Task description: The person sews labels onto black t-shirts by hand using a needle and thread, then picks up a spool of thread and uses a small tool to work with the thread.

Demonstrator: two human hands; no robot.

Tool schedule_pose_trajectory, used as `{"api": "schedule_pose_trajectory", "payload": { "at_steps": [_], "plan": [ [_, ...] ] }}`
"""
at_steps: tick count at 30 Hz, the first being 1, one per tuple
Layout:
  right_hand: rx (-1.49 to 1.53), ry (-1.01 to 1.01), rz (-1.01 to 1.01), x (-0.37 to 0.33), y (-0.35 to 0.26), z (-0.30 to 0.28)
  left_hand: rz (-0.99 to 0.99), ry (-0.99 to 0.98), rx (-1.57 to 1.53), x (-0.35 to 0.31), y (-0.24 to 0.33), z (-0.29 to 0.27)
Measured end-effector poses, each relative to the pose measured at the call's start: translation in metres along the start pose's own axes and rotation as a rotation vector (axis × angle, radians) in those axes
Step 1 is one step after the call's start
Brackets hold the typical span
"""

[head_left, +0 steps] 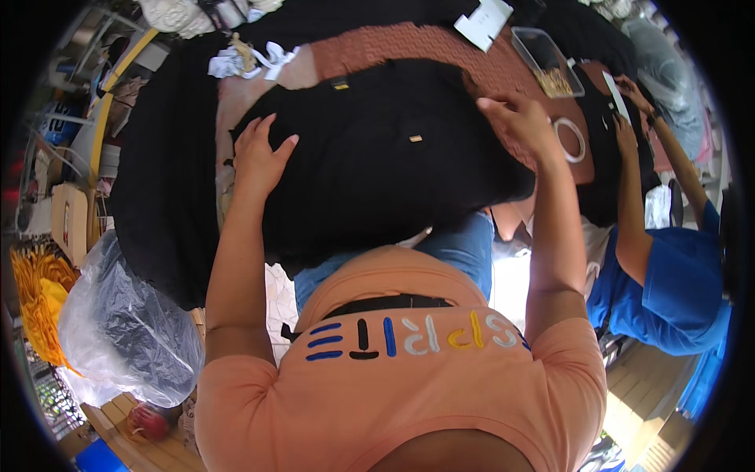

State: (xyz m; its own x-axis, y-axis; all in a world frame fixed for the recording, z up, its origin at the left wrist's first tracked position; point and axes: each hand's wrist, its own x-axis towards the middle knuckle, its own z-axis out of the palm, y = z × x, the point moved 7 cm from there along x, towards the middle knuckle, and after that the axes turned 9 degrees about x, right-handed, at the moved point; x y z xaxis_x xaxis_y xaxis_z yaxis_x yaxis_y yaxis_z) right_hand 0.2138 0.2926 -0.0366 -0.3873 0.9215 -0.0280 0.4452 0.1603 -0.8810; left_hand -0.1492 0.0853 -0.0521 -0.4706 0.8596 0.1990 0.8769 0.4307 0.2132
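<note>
A black garment (pixel 362 181) lies spread over the table in front of me and hangs over the near edge towards my lap. Near its far edge sits a small dark label with yellow marks (pixel 340 85), and a small tan tag (pixel 415 138) shows on its middle. My left hand (pixel 263 153) rests on the garment's left side, fingers spread. At the garment's right edge my right hand (pixel 519 122) is raised a little, thumb and forefinger pointing left and the other fingers curled; whether anything is between them is hidden.
Right of the garment stand a clear plastic box (pixel 546 63) with small tan pieces and a white tape roll (pixel 569 140). White crumpled strips (pixel 252 61) lie far left, a white card (pixel 483 25) far right. A blue-shirted co-worker (pixel 668 283) handles black cloth. A plastic-wrapped bundle (pixel 130 322) stands left.
</note>
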Motion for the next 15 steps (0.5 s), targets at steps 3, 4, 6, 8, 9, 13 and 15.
{"api": "schedule_pose_trajectory", "payload": {
  "at_steps": [3,4,6,8,9,13,15],
  "plan": [
    [0.013,-0.012,0.142,0.033,0.006,0.044,-0.143,0.002,0.024,0.000,-0.050,0.005],
    [-0.034,0.011,0.201,0.035,0.009,0.052,-0.150,-0.009,0.019,-0.006,-0.055,0.007],
    [-0.001,-0.078,0.130,0.042,0.002,0.068,-0.152,-0.032,0.007,-0.012,-0.059,0.012],
    [0.015,-0.135,0.120,0.040,0.010,0.079,-0.130,0.055,-0.035,-0.018,-0.059,0.012],
    [0.017,-0.138,0.128,0.042,0.013,0.078,-0.114,0.083,-0.050,-0.015,-0.058,0.012],
    [0.012,-0.115,0.184,0.034,0.009,0.078,-0.099,0.155,-0.100,-0.013,-0.062,0.021],
    [0.076,-0.032,0.108,0.032,0.018,0.076,-0.096,0.171,-0.160,-0.011,-0.061,0.023]
  ]
}}
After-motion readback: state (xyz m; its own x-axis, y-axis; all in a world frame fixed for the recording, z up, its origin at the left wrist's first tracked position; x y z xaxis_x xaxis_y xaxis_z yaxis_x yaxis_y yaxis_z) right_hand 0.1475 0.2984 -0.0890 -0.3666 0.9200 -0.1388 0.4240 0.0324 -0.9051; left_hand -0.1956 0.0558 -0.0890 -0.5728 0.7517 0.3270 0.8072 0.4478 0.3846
